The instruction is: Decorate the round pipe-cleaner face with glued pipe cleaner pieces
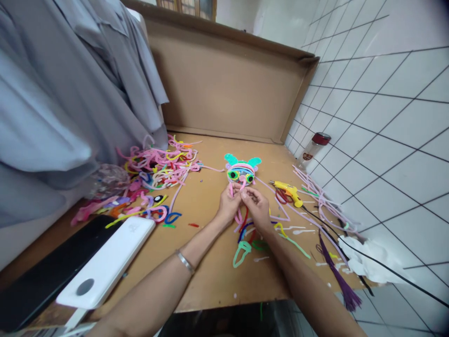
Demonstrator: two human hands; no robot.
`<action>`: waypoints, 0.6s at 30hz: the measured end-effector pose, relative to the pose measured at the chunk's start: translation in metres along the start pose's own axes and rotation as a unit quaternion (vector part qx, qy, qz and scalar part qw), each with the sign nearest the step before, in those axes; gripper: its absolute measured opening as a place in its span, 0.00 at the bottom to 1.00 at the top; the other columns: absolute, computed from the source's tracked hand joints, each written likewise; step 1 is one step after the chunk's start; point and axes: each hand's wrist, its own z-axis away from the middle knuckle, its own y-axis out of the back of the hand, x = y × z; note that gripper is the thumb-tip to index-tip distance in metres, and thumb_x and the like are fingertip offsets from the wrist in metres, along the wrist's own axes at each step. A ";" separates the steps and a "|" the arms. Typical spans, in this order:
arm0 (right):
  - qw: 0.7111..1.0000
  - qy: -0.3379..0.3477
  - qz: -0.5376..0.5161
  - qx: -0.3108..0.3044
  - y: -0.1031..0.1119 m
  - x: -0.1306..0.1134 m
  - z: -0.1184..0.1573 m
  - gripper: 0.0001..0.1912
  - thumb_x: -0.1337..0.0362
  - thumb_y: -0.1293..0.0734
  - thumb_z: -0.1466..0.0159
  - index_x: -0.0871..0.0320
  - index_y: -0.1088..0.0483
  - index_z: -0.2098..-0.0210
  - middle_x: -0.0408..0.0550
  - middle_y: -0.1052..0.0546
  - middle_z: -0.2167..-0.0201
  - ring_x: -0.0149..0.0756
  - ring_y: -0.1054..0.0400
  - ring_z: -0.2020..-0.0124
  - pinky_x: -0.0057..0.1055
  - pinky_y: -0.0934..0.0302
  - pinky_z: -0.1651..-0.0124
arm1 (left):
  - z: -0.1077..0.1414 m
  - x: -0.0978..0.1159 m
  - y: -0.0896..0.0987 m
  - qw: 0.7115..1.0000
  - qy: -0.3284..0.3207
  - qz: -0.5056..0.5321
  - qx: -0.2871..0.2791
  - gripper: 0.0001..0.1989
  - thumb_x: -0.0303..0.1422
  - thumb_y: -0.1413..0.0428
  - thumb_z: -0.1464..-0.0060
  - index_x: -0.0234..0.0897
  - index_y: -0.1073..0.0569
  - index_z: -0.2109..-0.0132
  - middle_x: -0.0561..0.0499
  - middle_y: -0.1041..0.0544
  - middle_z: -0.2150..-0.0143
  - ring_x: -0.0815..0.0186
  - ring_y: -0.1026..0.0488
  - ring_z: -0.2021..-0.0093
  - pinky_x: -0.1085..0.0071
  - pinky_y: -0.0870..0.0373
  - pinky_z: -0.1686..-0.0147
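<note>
Close together over the middle of the table, both my hands have their fingers closed on a pink pipe cleaner (242, 185). My left hand (229, 202) grips it from the left, and my right hand (257, 206) pinches it with thumb and fingers. Just beyond the fingertips sits a pipe-cleaner animal head (241, 167) with green ears, striped bands and yellow-green ringed black eyes. Whether the pink piece touches the head I cannot tell. Below my hands lie loose coloured pipe cleaners, among them a light green loop (242, 252), partly hidden by my wrists.
A heap of pipe cleaners (161, 164) lies at the left, near a white power bank (105, 262). At the right are a yellow glue gun (288, 192), a glass bottle (313, 149), a purple tassel (338, 274) and white tissue (368, 260). A cardboard wall (231, 79) stands behind.
</note>
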 end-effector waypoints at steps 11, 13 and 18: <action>0.977 -0.119 -0.169 0.049 0.004 -0.001 -0.002 0.13 0.60 0.25 0.54 0.58 0.24 0.71 0.41 0.23 0.75 0.31 0.31 0.72 0.30 0.37 0.61 | 0.007 0.000 -0.002 0.989 -0.011 -0.127 -0.075 0.22 0.42 0.35 0.57 0.38 0.39 0.66 0.60 0.39 0.74 0.74 0.43 0.75 0.76 0.43 0.73; 0.976 -0.129 -0.172 0.046 0.004 -0.002 -0.002 0.12 0.60 0.25 0.55 0.58 0.25 0.72 0.40 0.24 0.77 0.30 0.33 0.74 0.28 0.39 0.64 | 0.009 0.000 -0.003 0.986 -0.007 -0.136 -0.093 0.21 0.42 0.36 0.56 0.38 0.40 0.67 0.60 0.41 0.75 0.74 0.44 0.75 0.76 0.45 0.74; 0.975 -0.131 -0.171 0.052 0.005 -0.005 -0.003 0.10 0.60 0.27 0.56 0.59 0.27 0.77 0.40 0.26 0.80 0.28 0.36 0.76 0.27 0.41 0.68 | 0.011 0.001 -0.004 0.985 -0.003 -0.124 -0.119 0.22 0.41 0.35 0.56 0.38 0.40 0.66 0.61 0.42 0.75 0.74 0.45 0.76 0.76 0.45 0.74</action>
